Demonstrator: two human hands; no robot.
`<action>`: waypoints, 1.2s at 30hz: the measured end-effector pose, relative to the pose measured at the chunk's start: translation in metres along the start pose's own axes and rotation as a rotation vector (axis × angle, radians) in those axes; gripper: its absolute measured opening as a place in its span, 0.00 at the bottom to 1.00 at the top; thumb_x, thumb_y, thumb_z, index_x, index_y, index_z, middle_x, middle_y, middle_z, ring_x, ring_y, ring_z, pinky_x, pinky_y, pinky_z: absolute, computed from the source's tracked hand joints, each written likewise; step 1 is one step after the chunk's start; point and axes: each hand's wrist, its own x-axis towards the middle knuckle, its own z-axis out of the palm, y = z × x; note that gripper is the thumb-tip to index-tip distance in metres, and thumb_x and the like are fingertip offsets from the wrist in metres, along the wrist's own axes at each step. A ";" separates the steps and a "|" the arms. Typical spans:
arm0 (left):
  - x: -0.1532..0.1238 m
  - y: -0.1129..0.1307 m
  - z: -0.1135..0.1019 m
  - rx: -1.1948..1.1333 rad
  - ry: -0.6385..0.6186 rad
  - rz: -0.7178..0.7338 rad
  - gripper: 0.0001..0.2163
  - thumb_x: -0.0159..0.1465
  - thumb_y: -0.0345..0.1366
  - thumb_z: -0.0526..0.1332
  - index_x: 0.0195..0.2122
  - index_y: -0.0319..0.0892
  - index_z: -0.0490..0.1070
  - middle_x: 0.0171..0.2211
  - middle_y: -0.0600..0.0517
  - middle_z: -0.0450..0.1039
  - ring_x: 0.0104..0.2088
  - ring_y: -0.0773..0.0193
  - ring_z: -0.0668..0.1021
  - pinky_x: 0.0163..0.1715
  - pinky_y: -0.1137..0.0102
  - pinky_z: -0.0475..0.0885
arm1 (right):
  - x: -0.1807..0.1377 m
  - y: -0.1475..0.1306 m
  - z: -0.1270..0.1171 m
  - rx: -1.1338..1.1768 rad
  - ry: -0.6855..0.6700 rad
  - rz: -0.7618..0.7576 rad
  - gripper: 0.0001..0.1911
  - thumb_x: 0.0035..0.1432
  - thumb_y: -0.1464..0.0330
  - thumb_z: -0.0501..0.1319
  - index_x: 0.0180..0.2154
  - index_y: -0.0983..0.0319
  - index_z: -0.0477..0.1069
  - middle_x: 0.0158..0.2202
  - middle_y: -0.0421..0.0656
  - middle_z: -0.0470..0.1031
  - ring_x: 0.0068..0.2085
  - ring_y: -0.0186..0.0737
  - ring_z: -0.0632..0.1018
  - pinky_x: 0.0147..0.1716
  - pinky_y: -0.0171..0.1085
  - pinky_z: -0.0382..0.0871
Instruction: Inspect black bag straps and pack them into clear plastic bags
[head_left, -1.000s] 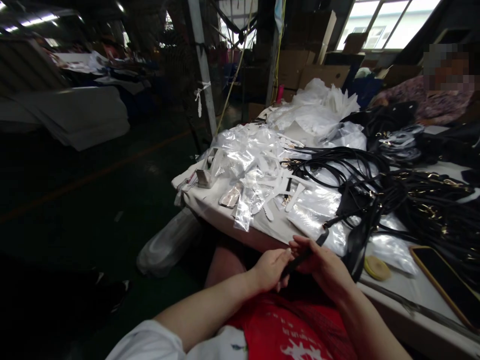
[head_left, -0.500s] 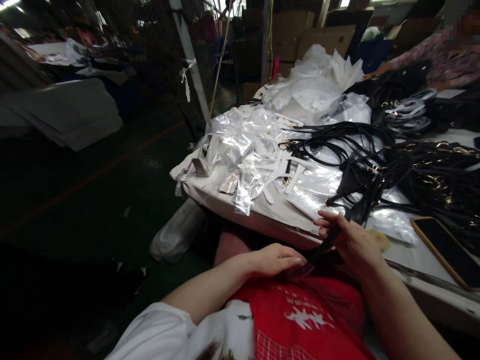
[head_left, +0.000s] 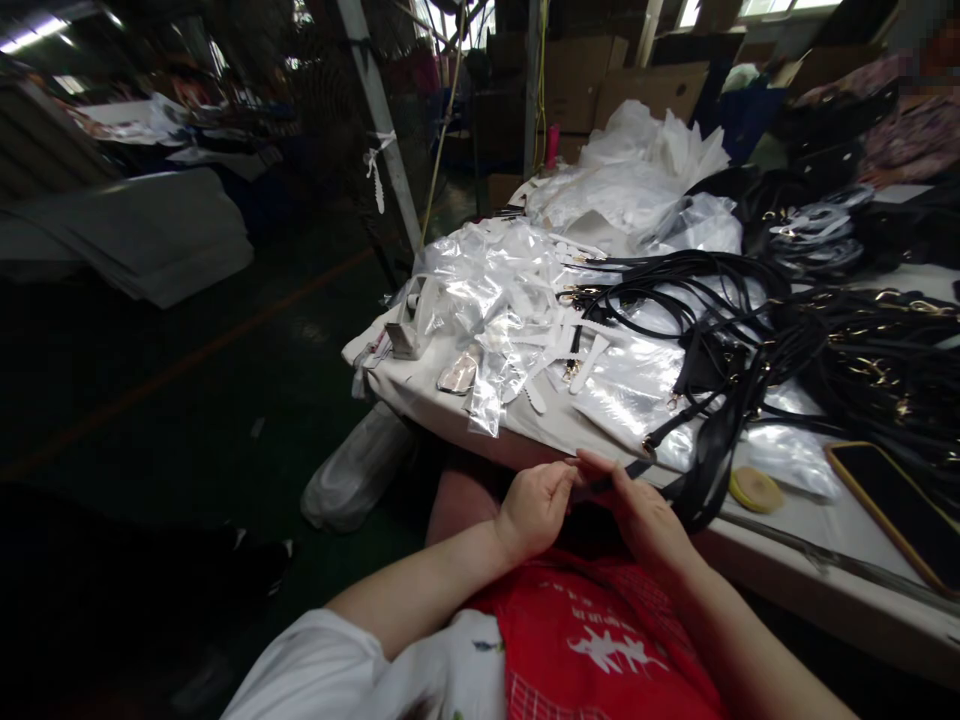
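A black strap (head_left: 701,480) with a gold clasp hangs over the table's front edge and runs to my hands above my lap. My left hand (head_left: 536,508) is closed, thumb against its bent fingers, at the strap's near end; how much it grips there is partly hidden. My right hand (head_left: 643,515) is closed around the strap just right of it, fingertips touching the left hand. Beyond them, several black straps (head_left: 675,275) with gold hooks lie tangled on clear plastic bags (head_left: 630,395).
White notched strips (head_left: 589,362) and a heap of clear bags (head_left: 487,270) cover the left of the table. At right are a yellow round disc (head_left: 756,490) and a phone (head_left: 892,510). A metal pole (head_left: 382,130) stands behind. Another person (head_left: 915,120) is at the far right.
My right hand has moved left and down along the strap to meet my left hand, which has lifted slightly. The yellow disc is now uncovered. The other person's arm has shifted.
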 end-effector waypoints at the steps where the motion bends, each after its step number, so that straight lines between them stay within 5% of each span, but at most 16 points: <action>1: -0.001 -0.001 -0.001 0.025 -0.011 -0.009 0.21 0.73 0.41 0.42 0.30 0.42 0.70 0.23 0.53 0.70 0.25 0.66 0.74 0.30 0.72 0.67 | 0.003 0.000 -0.003 0.059 0.057 -0.002 0.24 0.58 0.47 0.61 0.45 0.56 0.80 0.47 0.47 0.81 0.50 0.53 0.78 0.53 0.51 0.70; 5: 0.003 0.005 0.001 0.115 -0.053 -0.030 0.22 0.73 0.41 0.42 0.27 0.42 0.68 0.24 0.52 0.71 0.26 0.66 0.74 0.31 0.72 0.67 | 0.009 0.001 -0.002 0.105 0.209 -0.053 0.18 0.55 0.54 0.66 0.43 0.56 0.80 0.48 0.46 0.81 0.51 0.53 0.77 0.48 0.48 0.72; 9: 0.012 0.016 0.004 0.176 -0.027 0.016 0.20 0.73 0.40 0.43 0.33 0.42 0.71 0.31 0.48 0.76 0.32 0.62 0.77 0.35 0.71 0.68 | 0.005 -0.006 0.007 0.199 0.110 -0.024 0.18 0.50 0.67 0.66 0.45 0.57 0.79 0.46 0.45 0.81 0.50 0.52 0.77 0.51 0.47 0.71; 12: 0.016 0.018 0.002 0.207 -0.032 0.023 0.21 0.73 0.41 0.43 0.34 0.42 0.73 0.31 0.47 0.77 0.32 0.61 0.78 0.35 0.70 0.68 | 0.008 -0.021 -0.008 0.390 0.119 -0.038 0.15 0.48 0.66 0.64 0.40 0.60 0.80 0.42 0.47 0.82 0.45 0.49 0.79 0.48 0.45 0.73; 17: 0.019 0.024 -0.001 0.228 -0.105 0.071 0.20 0.72 0.41 0.45 0.33 0.43 0.74 0.29 0.49 0.78 0.30 0.62 0.78 0.31 0.71 0.67 | 0.019 -0.041 -0.032 0.320 0.268 -0.117 0.12 0.54 0.60 0.69 0.39 0.59 0.80 0.23 0.38 0.76 0.28 0.35 0.76 0.35 0.34 0.74; 21: 0.031 0.037 0.004 0.248 -0.022 0.107 0.20 0.72 0.39 0.44 0.29 0.42 0.71 0.27 0.49 0.76 0.29 0.61 0.78 0.30 0.70 0.66 | 0.013 -0.040 -0.010 0.133 0.337 -0.223 0.16 0.53 0.56 0.70 0.43 0.54 0.80 0.36 0.41 0.83 0.43 0.42 0.80 0.49 0.38 0.71; 25: 0.045 0.044 0.009 0.224 0.108 0.099 0.20 0.72 0.39 0.42 0.30 0.42 0.69 0.26 0.47 0.75 0.28 0.61 0.77 0.30 0.69 0.65 | 0.003 -0.030 0.008 -0.015 0.183 -0.231 0.18 0.55 0.55 0.68 0.46 0.54 0.80 0.49 0.44 0.80 0.55 0.48 0.75 0.58 0.45 0.64; 31: 0.044 0.039 -0.002 0.053 0.080 0.103 0.21 0.73 0.40 0.42 0.29 0.42 0.69 0.24 0.50 0.72 0.25 0.65 0.74 0.28 0.72 0.64 | 0.013 -0.026 -0.020 0.372 -0.061 0.028 0.25 0.56 0.48 0.62 0.47 0.58 0.79 0.47 0.48 0.81 0.45 0.46 0.81 0.44 0.41 0.76; 36: 0.034 0.034 -0.008 0.107 -0.066 0.131 0.21 0.72 0.40 0.44 0.24 0.42 0.66 0.21 0.52 0.69 0.24 0.66 0.72 0.26 0.73 0.61 | 0.035 -0.050 -0.054 0.314 0.128 -0.090 0.14 0.59 0.56 0.64 0.37 0.58 0.80 0.31 0.42 0.82 0.28 0.37 0.79 0.29 0.34 0.77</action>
